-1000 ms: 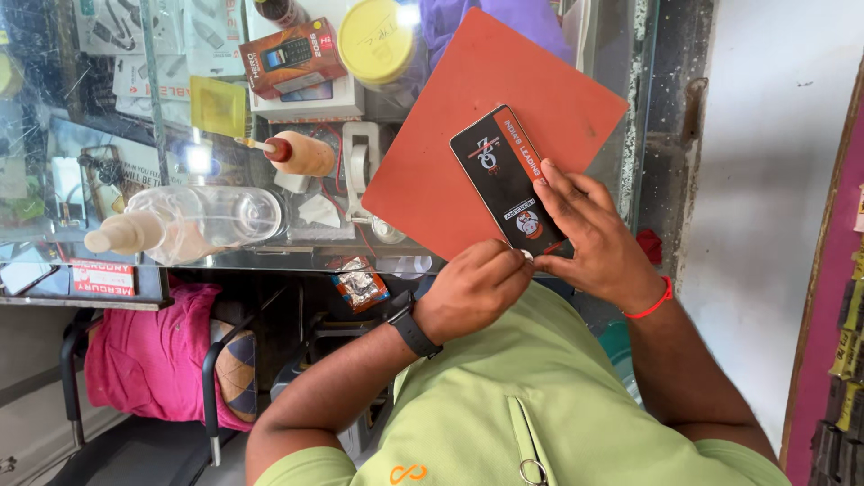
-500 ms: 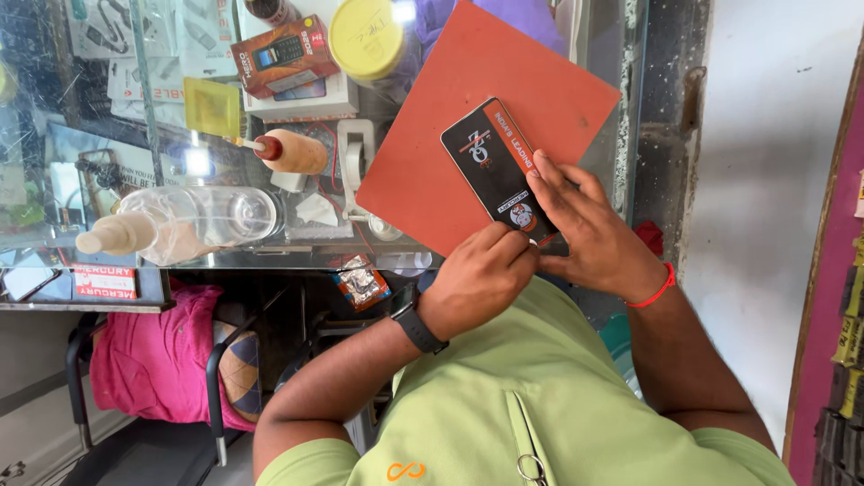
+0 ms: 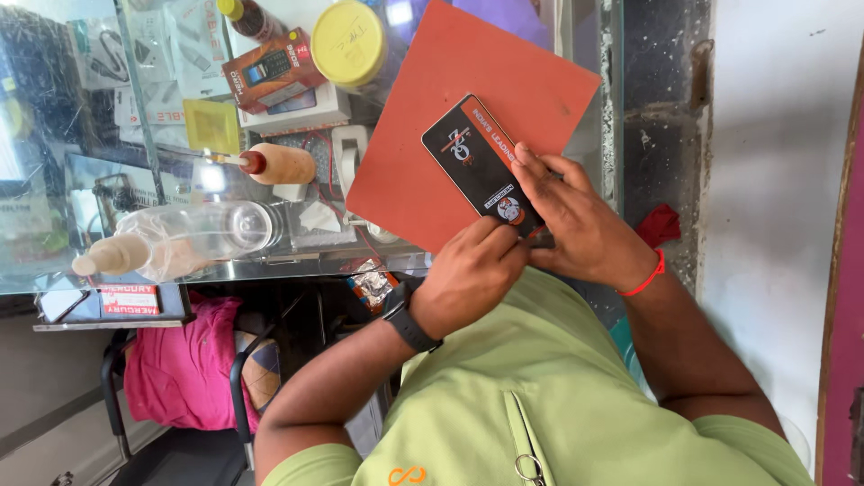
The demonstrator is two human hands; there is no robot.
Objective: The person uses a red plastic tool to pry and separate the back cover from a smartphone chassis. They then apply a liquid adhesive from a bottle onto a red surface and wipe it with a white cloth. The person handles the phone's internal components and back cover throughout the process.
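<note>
Head view: left hand (image 3: 468,283) pinches the black phone (image 3: 481,162) at its near end; right hand (image 3: 585,225) presses fingers flat, steadying it on the red mat (image 3: 423,180).

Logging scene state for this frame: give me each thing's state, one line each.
left hand: gripping the near end of the black packet
right hand: fingers pressed on the packet's edge
black packet: flat on the mat, held by both hands
orange mat: flat on the glass counter
clear bottle: lying on its side, capped
yellow round tub: lid on
glass counter: cluttered
</note>
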